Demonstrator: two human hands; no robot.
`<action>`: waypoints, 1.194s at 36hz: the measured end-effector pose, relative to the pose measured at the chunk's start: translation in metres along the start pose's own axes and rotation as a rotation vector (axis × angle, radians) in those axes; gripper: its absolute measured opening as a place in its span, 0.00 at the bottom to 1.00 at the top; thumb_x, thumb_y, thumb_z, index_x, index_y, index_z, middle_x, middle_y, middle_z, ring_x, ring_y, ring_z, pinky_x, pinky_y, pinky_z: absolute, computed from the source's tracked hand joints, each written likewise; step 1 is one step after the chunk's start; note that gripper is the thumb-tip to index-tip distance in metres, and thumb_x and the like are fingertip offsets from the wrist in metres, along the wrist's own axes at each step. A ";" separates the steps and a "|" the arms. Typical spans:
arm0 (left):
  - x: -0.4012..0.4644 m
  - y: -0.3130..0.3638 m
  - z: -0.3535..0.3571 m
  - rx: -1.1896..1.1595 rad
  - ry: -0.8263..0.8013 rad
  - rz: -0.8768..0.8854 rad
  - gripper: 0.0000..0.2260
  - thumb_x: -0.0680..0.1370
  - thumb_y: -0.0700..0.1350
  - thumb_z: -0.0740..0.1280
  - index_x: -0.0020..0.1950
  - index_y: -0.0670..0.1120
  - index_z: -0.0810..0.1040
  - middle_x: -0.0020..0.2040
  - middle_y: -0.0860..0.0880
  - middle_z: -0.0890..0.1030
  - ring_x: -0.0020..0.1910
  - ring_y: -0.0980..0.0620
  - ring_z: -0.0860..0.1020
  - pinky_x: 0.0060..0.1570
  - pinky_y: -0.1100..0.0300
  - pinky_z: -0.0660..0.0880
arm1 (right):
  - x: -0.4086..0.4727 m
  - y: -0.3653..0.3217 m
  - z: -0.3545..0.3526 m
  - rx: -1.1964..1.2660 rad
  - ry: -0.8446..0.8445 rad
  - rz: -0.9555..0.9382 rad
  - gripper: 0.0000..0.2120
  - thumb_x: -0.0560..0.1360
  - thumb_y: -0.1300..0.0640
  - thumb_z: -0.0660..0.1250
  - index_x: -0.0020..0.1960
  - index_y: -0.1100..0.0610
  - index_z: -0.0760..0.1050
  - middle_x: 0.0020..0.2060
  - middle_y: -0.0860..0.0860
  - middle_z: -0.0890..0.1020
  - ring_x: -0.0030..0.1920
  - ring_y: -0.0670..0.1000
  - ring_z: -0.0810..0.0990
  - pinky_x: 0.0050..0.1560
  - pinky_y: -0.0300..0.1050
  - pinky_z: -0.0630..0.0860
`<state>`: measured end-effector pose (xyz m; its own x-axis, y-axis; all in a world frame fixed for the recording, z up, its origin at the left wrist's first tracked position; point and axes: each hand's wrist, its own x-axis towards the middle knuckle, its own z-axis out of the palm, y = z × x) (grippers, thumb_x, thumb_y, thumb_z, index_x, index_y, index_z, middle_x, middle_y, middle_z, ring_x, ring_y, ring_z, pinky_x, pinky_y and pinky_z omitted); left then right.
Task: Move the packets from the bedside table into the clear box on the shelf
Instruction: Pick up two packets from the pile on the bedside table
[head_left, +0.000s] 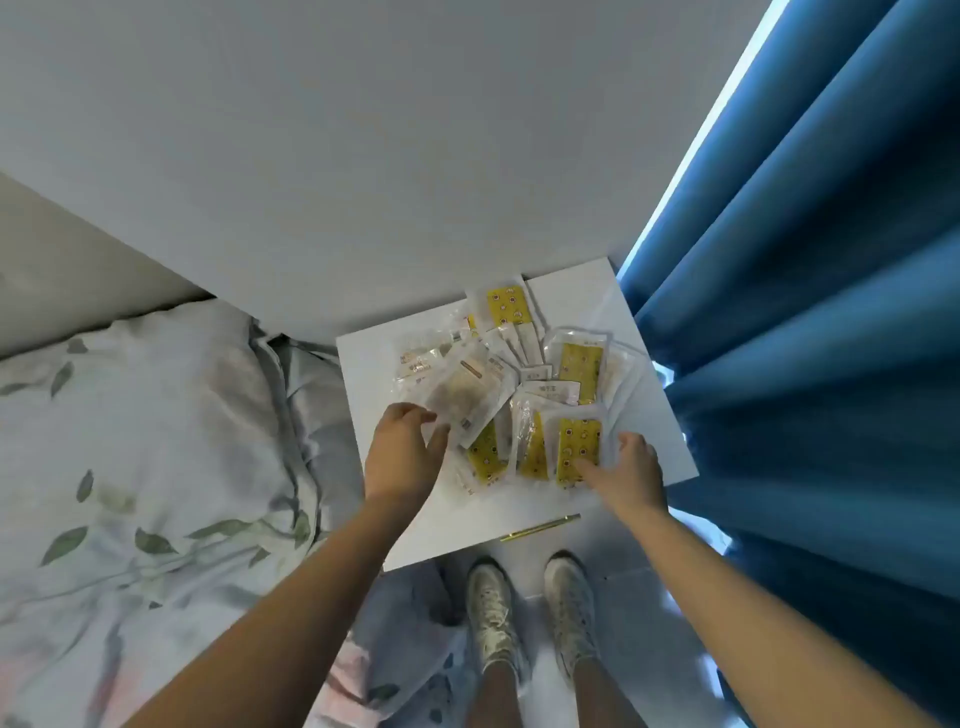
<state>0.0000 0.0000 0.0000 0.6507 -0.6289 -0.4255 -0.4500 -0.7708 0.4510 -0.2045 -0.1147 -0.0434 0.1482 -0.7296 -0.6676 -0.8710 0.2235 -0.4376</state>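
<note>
Several clear packets, some with yellow printed cards inside, lie spread in a heap on the white bedside table (660, 452). My left hand (402, 457) pinches the near corner of a pale clear packet (465, 395) at the heap's left side. My right hand (631, 470) rests on the right edge of a yellow packet (576, 449) at the heap's near right, thumb on its lower part. Another yellow packet (506, 306) lies at the far edge by the wall. The clear box and the shelf are out of view.
A bed with a leaf-print duvet (156, 467) borders the table on the left. Blue curtains (805, 312) hang close on the right. A gold drawer handle (540, 527) shows on the table's front. My feet in white shoes (530, 613) stand just before the table.
</note>
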 end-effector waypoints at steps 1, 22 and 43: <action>0.010 0.001 0.004 0.009 0.026 0.017 0.15 0.79 0.49 0.65 0.62 0.43 0.77 0.64 0.47 0.72 0.62 0.48 0.73 0.56 0.60 0.70 | 0.007 0.000 0.005 0.019 0.000 0.011 0.33 0.69 0.50 0.75 0.67 0.63 0.65 0.63 0.60 0.72 0.62 0.61 0.72 0.58 0.53 0.72; 0.075 0.006 0.039 0.191 0.018 -0.070 0.14 0.76 0.56 0.66 0.58 0.52 0.73 0.55 0.49 0.80 0.52 0.43 0.79 0.53 0.51 0.68 | 0.039 0.009 0.026 0.073 0.120 0.044 0.24 0.66 0.51 0.78 0.51 0.59 0.68 0.49 0.55 0.78 0.50 0.58 0.78 0.47 0.48 0.73; -0.020 -0.057 0.043 -1.363 -0.169 -0.282 0.47 0.53 0.48 0.84 0.67 0.38 0.69 0.55 0.42 0.82 0.54 0.45 0.81 0.54 0.53 0.79 | 0.024 -0.008 0.081 0.120 0.132 0.013 0.20 0.68 0.44 0.74 0.52 0.59 0.81 0.59 0.58 0.75 0.59 0.59 0.69 0.47 0.38 0.59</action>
<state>-0.0136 0.0526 -0.0511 0.4943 -0.5510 -0.6724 0.6851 -0.2291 0.6914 -0.1562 -0.0814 -0.1048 0.0675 -0.8029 -0.5923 -0.8093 0.3031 -0.5031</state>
